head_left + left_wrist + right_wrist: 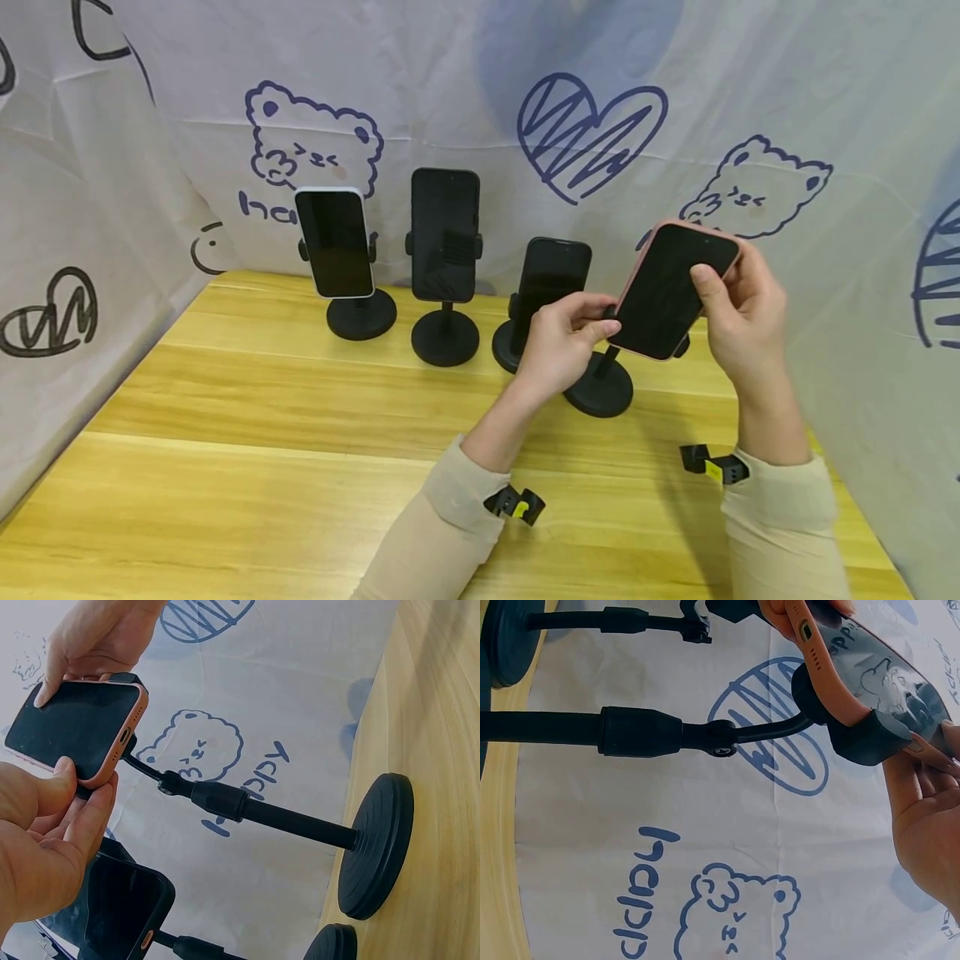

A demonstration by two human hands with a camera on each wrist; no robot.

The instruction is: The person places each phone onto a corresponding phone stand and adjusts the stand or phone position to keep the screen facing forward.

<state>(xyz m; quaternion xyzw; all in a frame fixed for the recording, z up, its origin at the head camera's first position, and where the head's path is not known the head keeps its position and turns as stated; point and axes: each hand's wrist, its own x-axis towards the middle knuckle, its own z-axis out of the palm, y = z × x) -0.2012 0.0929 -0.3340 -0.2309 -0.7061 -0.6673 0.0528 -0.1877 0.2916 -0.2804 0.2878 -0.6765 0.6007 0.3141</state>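
Observation:
A smartphone in a pink case sits tilted in the clamp of a black phone stand. My right hand grips its upper right part, thumb on the dark screen and fingers behind. At the lower left edge, my left hand pinches the phone beside a clamp arm, its thumb over the screen's border. The left wrist view shows the stand's pole rising from a round base. Part of the clamp is hidden behind the phone.
To the left stand a white-edged phone, a tall black phone and a smaller dark phone, each on a black stand. The last is partly behind my left hand. A drawn-on white cloth hangs behind the wooden table.

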